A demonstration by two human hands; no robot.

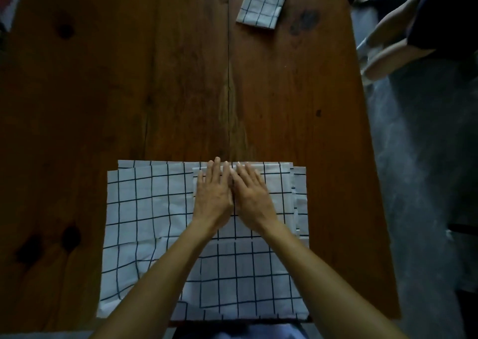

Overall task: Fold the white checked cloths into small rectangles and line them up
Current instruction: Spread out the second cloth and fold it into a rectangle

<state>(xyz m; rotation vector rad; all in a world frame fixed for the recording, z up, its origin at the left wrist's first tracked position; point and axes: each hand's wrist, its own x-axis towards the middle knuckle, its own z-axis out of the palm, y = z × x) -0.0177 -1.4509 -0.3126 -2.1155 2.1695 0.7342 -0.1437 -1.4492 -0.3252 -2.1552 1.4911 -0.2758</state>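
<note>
Both hands flat, fingers straight, gripping nothing: left hand [212,193] and right hand [252,196] press the cloth stack [155,224] at 6 o'clock to flatten it; folded cloth [262,2] starts the line at 1 o'clock.

Two hands [212,193] [252,196], one folded cloth [262,2], one table [155,80].

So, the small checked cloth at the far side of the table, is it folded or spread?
Folded. The small checked cloth lies as a compact rectangle with layered edges, apart from both hands.
</note>
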